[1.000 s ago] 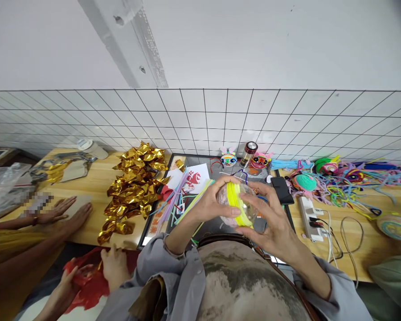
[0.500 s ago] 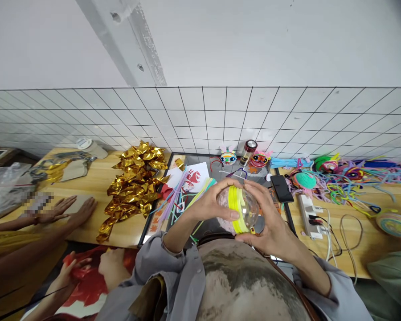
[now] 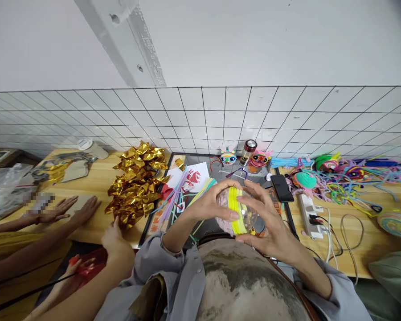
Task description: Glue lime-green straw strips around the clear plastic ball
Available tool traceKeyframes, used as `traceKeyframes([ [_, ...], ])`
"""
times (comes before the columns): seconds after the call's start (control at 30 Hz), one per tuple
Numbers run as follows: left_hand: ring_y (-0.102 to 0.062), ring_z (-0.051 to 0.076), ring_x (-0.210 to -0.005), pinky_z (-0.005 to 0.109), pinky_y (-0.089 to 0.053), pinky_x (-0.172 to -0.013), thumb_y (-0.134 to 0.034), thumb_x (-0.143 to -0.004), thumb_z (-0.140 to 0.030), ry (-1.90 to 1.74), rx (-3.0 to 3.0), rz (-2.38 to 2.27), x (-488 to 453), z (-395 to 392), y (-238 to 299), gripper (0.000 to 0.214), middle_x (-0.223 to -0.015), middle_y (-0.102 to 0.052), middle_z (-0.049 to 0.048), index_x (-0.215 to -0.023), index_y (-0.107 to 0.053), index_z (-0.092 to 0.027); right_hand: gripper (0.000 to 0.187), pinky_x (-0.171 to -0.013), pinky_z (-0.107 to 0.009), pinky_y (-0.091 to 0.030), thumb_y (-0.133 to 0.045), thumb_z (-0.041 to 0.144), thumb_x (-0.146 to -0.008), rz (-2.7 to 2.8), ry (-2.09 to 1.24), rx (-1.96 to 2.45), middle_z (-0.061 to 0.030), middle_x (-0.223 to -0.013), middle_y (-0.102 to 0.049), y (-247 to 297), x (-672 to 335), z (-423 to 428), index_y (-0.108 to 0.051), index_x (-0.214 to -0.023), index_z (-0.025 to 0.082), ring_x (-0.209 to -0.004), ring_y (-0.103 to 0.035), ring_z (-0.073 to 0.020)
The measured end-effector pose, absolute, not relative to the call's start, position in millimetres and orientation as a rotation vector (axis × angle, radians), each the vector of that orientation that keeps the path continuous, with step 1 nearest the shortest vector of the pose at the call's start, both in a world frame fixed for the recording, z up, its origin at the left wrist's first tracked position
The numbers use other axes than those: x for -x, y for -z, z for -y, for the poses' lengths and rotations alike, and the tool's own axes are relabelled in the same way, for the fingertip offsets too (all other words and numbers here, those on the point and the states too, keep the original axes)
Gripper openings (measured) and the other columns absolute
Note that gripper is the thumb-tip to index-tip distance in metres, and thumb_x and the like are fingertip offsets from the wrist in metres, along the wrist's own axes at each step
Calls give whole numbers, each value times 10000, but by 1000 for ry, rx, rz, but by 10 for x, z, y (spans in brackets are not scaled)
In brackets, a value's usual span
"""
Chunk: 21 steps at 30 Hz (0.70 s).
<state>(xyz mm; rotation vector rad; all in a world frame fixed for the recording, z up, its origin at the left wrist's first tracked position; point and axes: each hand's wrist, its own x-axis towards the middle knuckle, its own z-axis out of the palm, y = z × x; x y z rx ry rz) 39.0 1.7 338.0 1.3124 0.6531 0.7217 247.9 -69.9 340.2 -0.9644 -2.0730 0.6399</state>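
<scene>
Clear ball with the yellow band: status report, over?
Left hand and right hand both grip the clear ball. Yellow pipe cleaners wrapped around it. Another person's hand at gold foil, apart.

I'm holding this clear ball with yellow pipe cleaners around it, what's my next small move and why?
Probably press the yellow pipe cleaners flat against the clear ball with your left hand, whose thumb rests on the band: your right hand steadies the ball, and the band seems to bulge low down.

Left hand (image 3: 209, 206) and right hand (image 3: 270, 223) cradle a clear ball (image 3: 237, 211) wrapped in yellow pipe cleaners (image 3: 234, 209).
</scene>
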Motion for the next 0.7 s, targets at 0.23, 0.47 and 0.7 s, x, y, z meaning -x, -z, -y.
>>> traceKeyframes([
  [0.23,-586,193,-934,286,-468,-823,-957,-502,-508,-739,-1220,-603,-403,5,-3351,734,-1067,-633,16,-1102,-639,-229,808,-1182,-532,-440,-781,440,-862,2099,-654,970,-161,-1642,-250,-3342,-2479,740,-365,-1547,333,-1544,-319,-333],
  [0.47,-560,177,-920,277,-441,-833,-962,-500,-491,-704,-1202,-584,-382,9,-3389,728,-1031,-612,1,-1084,-622,-221,832,-1183,-527,-443,-782,468,-854,2076,-691,950,-138,-1640,-268,-3319,-2470,723,-354,-1561,369,-1538,-329,-346],
  [0.7,-589,193,-951,281,-469,-819,-968,-510,-473,-735,-1174,-549,-347,0,-3329,736,-1032,-621,14,-1112,-621,-231,793,-1167,-472,-473,-771,432,-870,2041,-649,982,-104,-1641,-263,-3280,-2450,728,-380,-1558,386,-1535,-330,-310],
])
